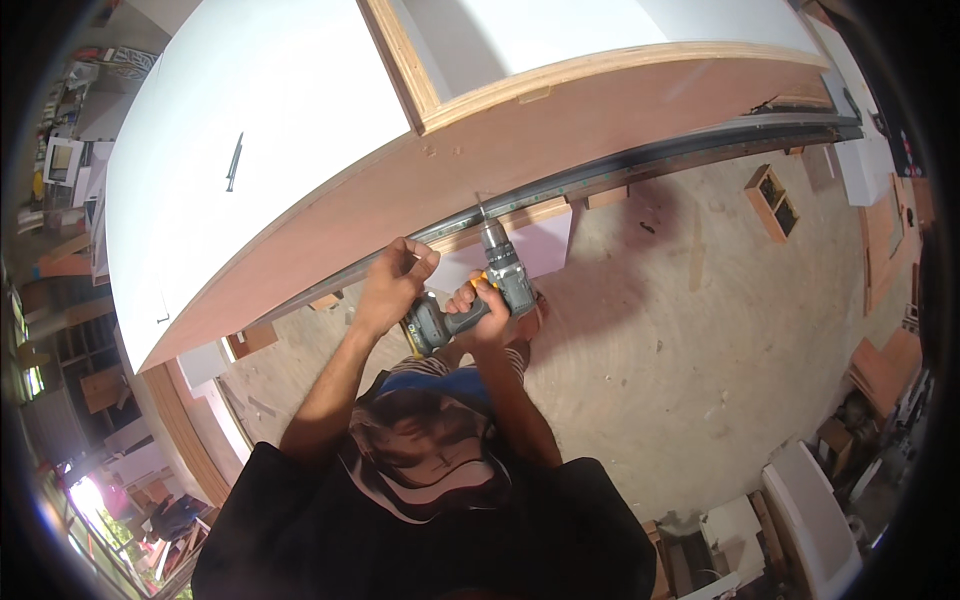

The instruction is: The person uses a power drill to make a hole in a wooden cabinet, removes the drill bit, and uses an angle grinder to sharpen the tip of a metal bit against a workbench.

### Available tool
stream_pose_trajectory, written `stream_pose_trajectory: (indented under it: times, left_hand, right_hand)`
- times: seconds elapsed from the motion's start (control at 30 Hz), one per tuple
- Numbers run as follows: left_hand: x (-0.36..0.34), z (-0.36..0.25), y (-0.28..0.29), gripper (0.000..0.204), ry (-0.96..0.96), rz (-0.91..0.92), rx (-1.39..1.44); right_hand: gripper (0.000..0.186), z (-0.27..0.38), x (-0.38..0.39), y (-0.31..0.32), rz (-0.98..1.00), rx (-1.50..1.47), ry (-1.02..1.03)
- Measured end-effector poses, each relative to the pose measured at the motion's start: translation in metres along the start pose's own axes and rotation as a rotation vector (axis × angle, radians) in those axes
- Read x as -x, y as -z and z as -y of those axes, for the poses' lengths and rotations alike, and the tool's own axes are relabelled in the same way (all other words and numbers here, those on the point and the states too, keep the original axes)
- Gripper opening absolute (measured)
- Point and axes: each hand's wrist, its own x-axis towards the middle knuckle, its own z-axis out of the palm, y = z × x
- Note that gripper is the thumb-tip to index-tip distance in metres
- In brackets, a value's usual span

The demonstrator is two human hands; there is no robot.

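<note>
My right hand (pixel 483 307) is wrapped round the grip of a cordless drill (pixel 511 283), black and grey with a yellow part. Its thin bit (pixel 481 208) points away from me, with the tip at the dark metal rail (pixel 560 186) and the wooden face (pixel 470 165) above it. Whether the tip touches either one, I cannot tell. Left of the drill, my left hand (pixel 396 280) is raised near the rail with thumb and fingers curled together. Anything between those fingertips is too small to make out.
A large white panel (pixel 250 90) with plywood edging spans the far side, with dark slim pieces (pixel 234 163) lying on it. Beneath is a concrete floor (pixel 640 370). A small wooden box (pixel 771 203) sits at right. Boards and offcuts (pixel 885 370) line both sides.
</note>
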Motion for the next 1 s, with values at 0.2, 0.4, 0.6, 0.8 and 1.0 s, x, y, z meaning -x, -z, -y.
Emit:
stream_pose_trajectory:
  times: [0.2,0.4,0.6,0.8,1.0]
  left_hand:
    - [-0.017,-0.006,0.007,0.03,0.014,0.115,-0.139]
    - [-0.031,-0.02,0.001,0.038,0.007,0.159,-0.368]
    - [-0.041,-0.007,-0.011,0.041,0.003,0.113,-0.356]
    - [-0.061,0.01,-0.044,0.037,0.196,0.058,0.197]
    - [-0.078,0.017,-0.07,0.022,0.233,-0.095,0.469]
  right_hand:
    - [0.016,-0.006,0.006,-0.018,-0.063,-0.11,-0.043]
    - [0.009,0.004,0.008,-0.031,-0.056,-0.095,-0.04]
    - [0.009,0.001,0.013,-0.025,-0.02,-0.114,-0.043]
    - [0.007,-0.001,0.018,-0.015,-0.005,-0.138,-0.05]
    - [0.006,0.001,0.027,0.004,0.06,-0.17,-0.048]
